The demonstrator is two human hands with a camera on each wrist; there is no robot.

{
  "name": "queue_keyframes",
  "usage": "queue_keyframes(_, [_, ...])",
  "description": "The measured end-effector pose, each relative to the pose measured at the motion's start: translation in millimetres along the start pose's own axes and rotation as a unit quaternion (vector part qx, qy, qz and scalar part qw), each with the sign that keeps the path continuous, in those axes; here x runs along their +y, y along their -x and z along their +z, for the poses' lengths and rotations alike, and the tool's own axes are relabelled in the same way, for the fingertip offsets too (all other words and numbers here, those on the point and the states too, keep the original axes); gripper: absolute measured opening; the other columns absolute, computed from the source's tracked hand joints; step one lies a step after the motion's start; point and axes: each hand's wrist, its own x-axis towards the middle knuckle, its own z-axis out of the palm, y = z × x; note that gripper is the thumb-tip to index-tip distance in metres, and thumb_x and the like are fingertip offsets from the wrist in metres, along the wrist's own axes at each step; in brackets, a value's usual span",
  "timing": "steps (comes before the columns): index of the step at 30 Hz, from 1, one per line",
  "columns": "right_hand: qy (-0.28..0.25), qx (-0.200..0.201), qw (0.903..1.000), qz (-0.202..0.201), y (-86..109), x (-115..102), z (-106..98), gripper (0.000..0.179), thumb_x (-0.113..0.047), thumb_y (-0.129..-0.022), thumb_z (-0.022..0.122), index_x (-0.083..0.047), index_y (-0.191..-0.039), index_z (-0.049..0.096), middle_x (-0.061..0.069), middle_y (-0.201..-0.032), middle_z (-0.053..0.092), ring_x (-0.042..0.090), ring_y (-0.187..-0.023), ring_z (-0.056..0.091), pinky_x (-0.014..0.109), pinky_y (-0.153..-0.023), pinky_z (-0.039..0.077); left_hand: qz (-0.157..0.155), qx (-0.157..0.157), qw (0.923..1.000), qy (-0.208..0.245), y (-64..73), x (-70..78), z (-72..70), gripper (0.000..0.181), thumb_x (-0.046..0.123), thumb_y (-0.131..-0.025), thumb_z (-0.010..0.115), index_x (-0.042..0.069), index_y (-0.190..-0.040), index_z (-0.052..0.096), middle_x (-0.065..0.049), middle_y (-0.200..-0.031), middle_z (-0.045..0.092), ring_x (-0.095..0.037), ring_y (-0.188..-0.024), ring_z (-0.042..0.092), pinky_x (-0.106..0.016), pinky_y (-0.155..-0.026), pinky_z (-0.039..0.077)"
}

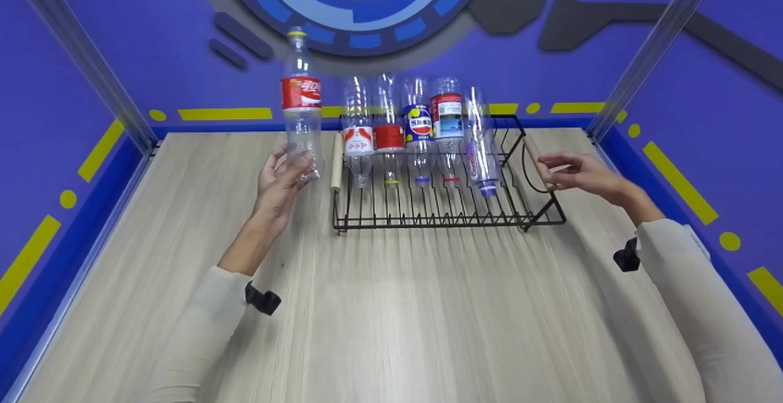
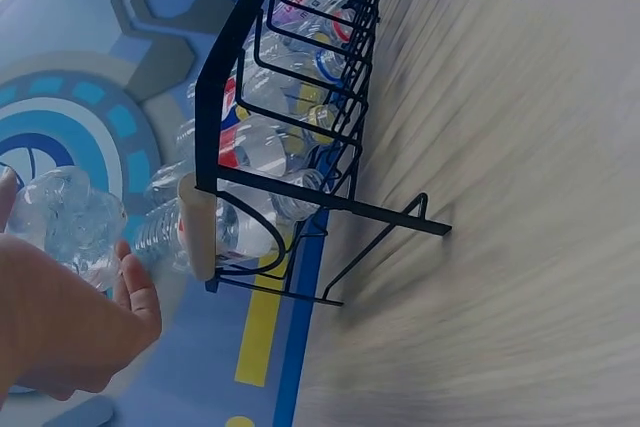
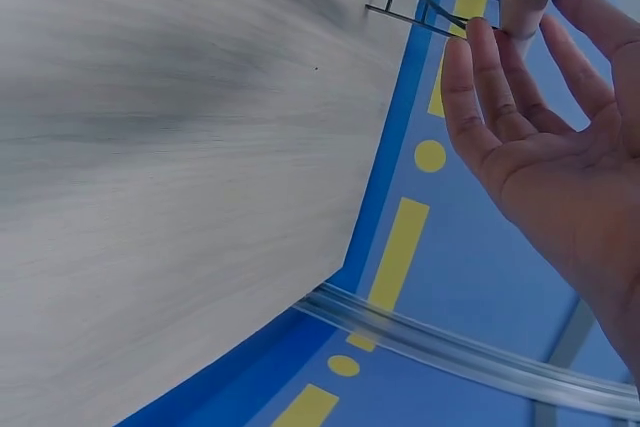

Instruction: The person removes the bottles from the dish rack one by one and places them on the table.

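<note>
My left hand (image 1: 280, 186) grips a clear plastic Coca-Cola bottle (image 1: 301, 92) low on its body. The bottle stands upright in the hand, its red label and yellow neck ring showing, to the left of a black wire rack (image 1: 428, 225). In the left wrist view only the lower part of this bottle (image 2: 70, 222) shows. At the rack's right end, the thumb and fingertips of my right hand (image 1: 584, 177) lightly hold the wooden handle (image 3: 522, 7). Several empty bottles lean side by side in the rack, necks toward the front, among them a Pepsi bottle (image 1: 419, 123).
A second wooden handle (image 1: 336, 161) is on the rack's left end. The rack stands on the back part of a wood-grain table (image 1: 428, 317). Blue printed walls (image 1: 202, 85) with metal corner posts (image 1: 648, 42) enclose the back and sides.
</note>
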Motion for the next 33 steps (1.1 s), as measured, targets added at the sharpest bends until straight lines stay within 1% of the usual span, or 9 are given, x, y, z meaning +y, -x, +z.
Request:
queue_keyframes(4, [-0.014, -0.008, 0.9998, 0.012, 0.6, 2.1, -1.5, 0.059, -0.02, -0.102, 0.064, -0.002, -0.153, 0.041, 0.011, -0.134, 0.056, 0.005, -0.104, 0.069, 0.024, -0.088, 0.058, 0.009, -0.003, 0.9999, -0.004, -0.6, -0.1, -0.2, 0.07, 0.009, -0.095, 0.07, 0.017, -0.153, 0.031, -0.004, -0.135, 0.055, -0.014, -0.111, 0.064, -0.027, -0.095, 0.053])
queue_keyframes(7, [-0.021, -0.018, 0.9992, 0.03, 1.5, 2.3, -3.7, 0.06, -0.024, -0.103, 0.062, -0.007, -0.156, 0.038, 0.0, -0.129, 0.06, 0.006, -0.106, 0.069, 0.027, -0.091, 0.058, 0.022, -0.012, 0.9996, -0.013, -1.9, -0.5, -1.0, 0.076, 0.006, -0.093, 0.071, 0.02, -0.155, 0.03, -0.003, -0.136, 0.052, -0.016, -0.118, 0.059, -0.027, -0.092, 0.055])
queue_keyframes(10, [-0.023, -0.024, 0.9984, 0.045, 2.4, 1.9, -5.4, 0.061, -0.027, -0.104, 0.06, -0.011, -0.157, 0.036, -0.008, -0.125, 0.063, 0.006, -0.108, 0.068, 0.03, -0.092, 0.058, 0.038, -0.015, 0.9989, -0.022, -3.5, -2.0, -2.5, 0.077, 0.002, -0.091, 0.073, 0.021, -0.154, 0.034, -0.004, -0.133, 0.052, -0.017, -0.12, 0.057, -0.027, -0.092, 0.056])
queue_keyframes(13, [-0.025, -0.025, 0.9981, 0.051, 3.2, 1.5, -5.9, 0.061, -0.028, -0.104, 0.06, -0.013, -0.158, 0.035, -0.011, -0.121, 0.065, 0.007, -0.109, 0.068, 0.031, -0.093, 0.058, 0.048, -0.007, 0.998, -0.04, -4.7, -4.4, -4.9, 0.074, 0.0, -0.089, 0.075, 0.019, -0.15, 0.038, -0.006, -0.13, 0.056, -0.018, -0.118, 0.058, -0.027, -0.095, 0.055])
queue_keyframes(19, [-0.028, -0.023, 0.9978, 0.056, 3.9, 2.4, -2.8, 0.062, -0.03, -0.104, 0.06, -0.015, -0.159, 0.035, -0.012, -0.121, 0.067, 0.009, -0.109, 0.067, 0.031, -0.092, 0.058, 0.066, 0.039, 0.9905, -0.115, -7.7, -12.4, -12.0, 0.069, 0.0, -0.087, 0.076, 0.016, -0.144, 0.04, -0.006, -0.13, 0.059, -0.022, -0.123, 0.055, -0.027, -0.098, 0.051])
queue_keyframes(22, [-0.032, -0.023, 0.9974, 0.06, 3.5, 3.4, -0.9, 0.062, -0.032, -0.105, 0.058, -0.016, -0.159, 0.034, -0.013, -0.122, 0.067, 0.01, -0.113, 0.067, 0.033, -0.094, 0.058, 0.068, 0.056, 0.9847, -0.15, -10.1, -16.6, -17.2, 0.07, 0.0, -0.086, 0.076, 0.017, -0.143, 0.039, -0.006, -0.133, 0.058, -0.023, -0.128, 0.053, -0.032, -0.106, 0.049])
queue_keyframes(26, [-0.039, -0.023, 0.9969, 0.064, 3.5, 4.6, 1.3, 0.062, -0.033, -0.105, 0.057, -0.016, -0.159, 0.032, -0.01, -0.129, 0.066, 0.013, -0.119, 0.066, 0.036, -0.096, 0.057, 0.07, 0.055, 0.9798, -0.179, -12.9, -20.8, -24.0, 0.071, 0.003, -0.087, 0.078, 0.016, -0.144, 0.038, -0.011, -0.141, 0.056, -0.024, -0.135, 0.05, -0.04, -0.118, 0.041])
queue_keyframes(30, [-0.042, -0.021, 0.9966, 0.067, 3.8, 5.5, 2.8, 0.062, -0.033, -0.106, 0.057, -0.016, -0.16, 0.031, -0.006, -0.133, 0.065, 0.009, -0.117, 0.066, 0.037, -0.098, 0.056, 0.072, 0.048, 0.9755, -0.202, -16.8, -24.2, -28.9, 0.076, 0.012, -0.089, 0.08, 0.016, -0.15, 0.036, -0.014, -0.145, 0.054, -0.027, -0.138, 0.049, -0.042, -0.117, 0.041])
queue_keyframes(33, [-0.042, -0.018, 0.9966, 0.069, 3.9, 5.7, 3.4, 0.063, -0.034, -0.106, 0.057, -0.017, -0.16, 0.031, -0.006, -0.133, 0.065, 0.007, -0.116, 0.066, 0.043, -0.101, 0.055, 0.076, 0.049, 0.9726, -0.214, -20.4, -26.6, -31.3, 0.077, 0.015, -0.089, 0.08, 0.016, -0.152, 0.036, -0.013, -0.144, 0.053, -0.028, -0.138, 0.048, -0.04, -0.116, 0.042])
